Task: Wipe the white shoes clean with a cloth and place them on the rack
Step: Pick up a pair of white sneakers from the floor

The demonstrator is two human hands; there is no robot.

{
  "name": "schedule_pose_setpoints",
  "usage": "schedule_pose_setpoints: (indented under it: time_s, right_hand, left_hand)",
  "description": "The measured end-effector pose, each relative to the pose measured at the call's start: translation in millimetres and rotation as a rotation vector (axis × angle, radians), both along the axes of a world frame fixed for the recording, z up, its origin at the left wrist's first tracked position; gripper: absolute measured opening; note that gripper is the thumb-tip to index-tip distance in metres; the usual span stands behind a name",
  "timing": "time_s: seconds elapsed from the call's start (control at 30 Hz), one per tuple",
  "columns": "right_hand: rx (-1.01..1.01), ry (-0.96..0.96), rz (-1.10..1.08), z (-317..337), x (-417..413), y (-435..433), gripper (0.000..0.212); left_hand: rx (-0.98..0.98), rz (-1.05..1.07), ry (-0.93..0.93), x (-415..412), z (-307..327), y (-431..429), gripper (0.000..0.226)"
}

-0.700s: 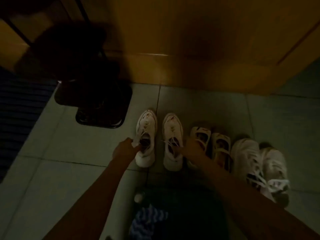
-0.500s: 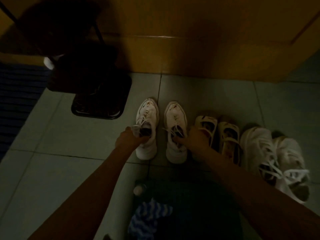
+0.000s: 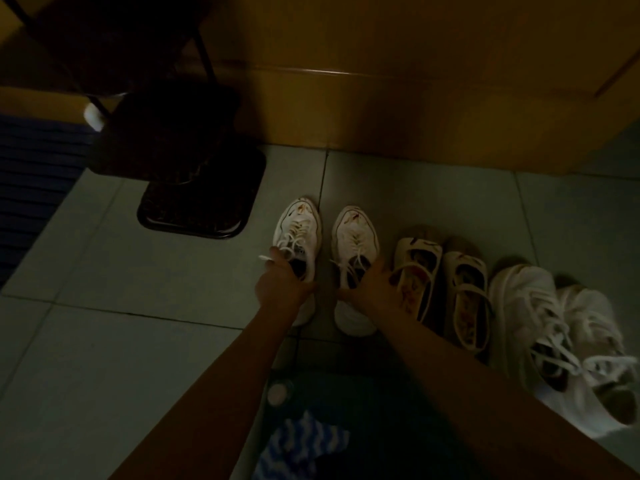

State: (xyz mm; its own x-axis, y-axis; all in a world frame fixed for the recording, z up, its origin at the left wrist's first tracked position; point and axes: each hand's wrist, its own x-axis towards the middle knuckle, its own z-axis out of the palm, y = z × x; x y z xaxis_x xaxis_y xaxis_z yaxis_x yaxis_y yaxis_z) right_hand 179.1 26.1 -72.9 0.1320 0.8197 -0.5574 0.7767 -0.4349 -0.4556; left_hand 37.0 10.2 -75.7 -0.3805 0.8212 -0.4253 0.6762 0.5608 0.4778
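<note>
While the left white shoe (image 3: 299,226) and the right white shoe (image 3: 355,233) are standing side by side on the tiled floor (image 3: 173,271), toes pointing away from you and streaked with reddish-brown stains, your left hand (image 3: 280,284) is gripping the left one at its collar, fingers curled beside the laces. Your right hand (image 3: 372,284) is clutching the right one's opening likewise.

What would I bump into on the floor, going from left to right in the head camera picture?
Dark mat → first white sneaker → second white sneaker → pair of strap shoes → pair of big white lace-up sneakers.
</note>
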Motion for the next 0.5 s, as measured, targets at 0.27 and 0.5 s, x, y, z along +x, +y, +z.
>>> schedule_pose_setpoints:
  time_s: [0.27, 0.5]
  right_hand:
    - [-0.012, -0.037, -0.031, -2.1, -1.5, -1.1, 0.097]
    - [-0.057, -0.051, -0.024, 27.6, 1.4, -3.2, 0.087]
  left_hand:
    - [-0.013, 0.016, -0.013, -2.2, 1.7, 4.3, 0.085]
    - [0.002, 0.059, -0.104, 5.7, 27.2, 0.4, 0.063]
